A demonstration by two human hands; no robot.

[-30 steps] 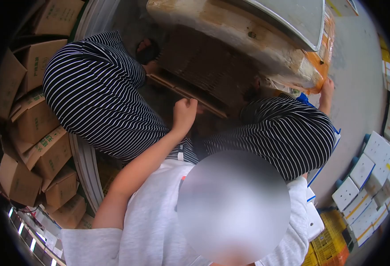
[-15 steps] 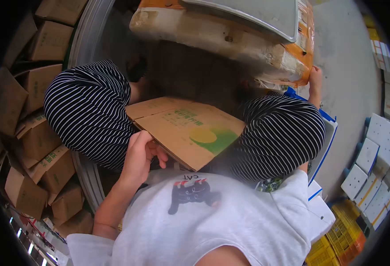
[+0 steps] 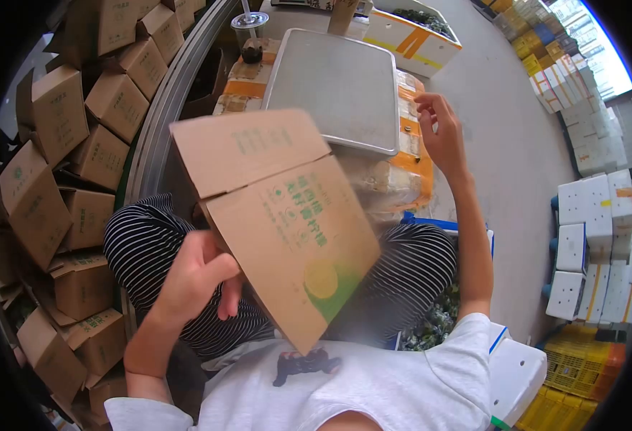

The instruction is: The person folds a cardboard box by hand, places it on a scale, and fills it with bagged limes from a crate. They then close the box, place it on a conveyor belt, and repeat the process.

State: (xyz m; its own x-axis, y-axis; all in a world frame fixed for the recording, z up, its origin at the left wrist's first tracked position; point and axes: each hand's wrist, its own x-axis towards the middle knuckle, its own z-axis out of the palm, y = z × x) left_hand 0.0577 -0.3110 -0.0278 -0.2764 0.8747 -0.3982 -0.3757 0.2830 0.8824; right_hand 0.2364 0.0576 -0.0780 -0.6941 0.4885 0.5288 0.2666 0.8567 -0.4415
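Observation:
A flattened cardboard carton with green print and a yellow-green fruit picture stands tilted over my lap. My left hand is closed at its left edge, and some of the fingers are hidden behind the board. My right hand is raised at the right side of a taped foam box, fingers loosely bent and apart, with nothing in it. On that box lies a flat grey metal platform, just beyond the carton's top flap.
Many folded-up cardboard boxes are piled at the left behind a metal rail. A lidded drink cup stands at the back. Foam boxes and yellow crates line the right. Dark green produce sits beside my right leg.
The carton has been lifted and tilted more upright by my left hand. My right hand has come up from low beside the foam box. The view has swung up, showing more of the platform.

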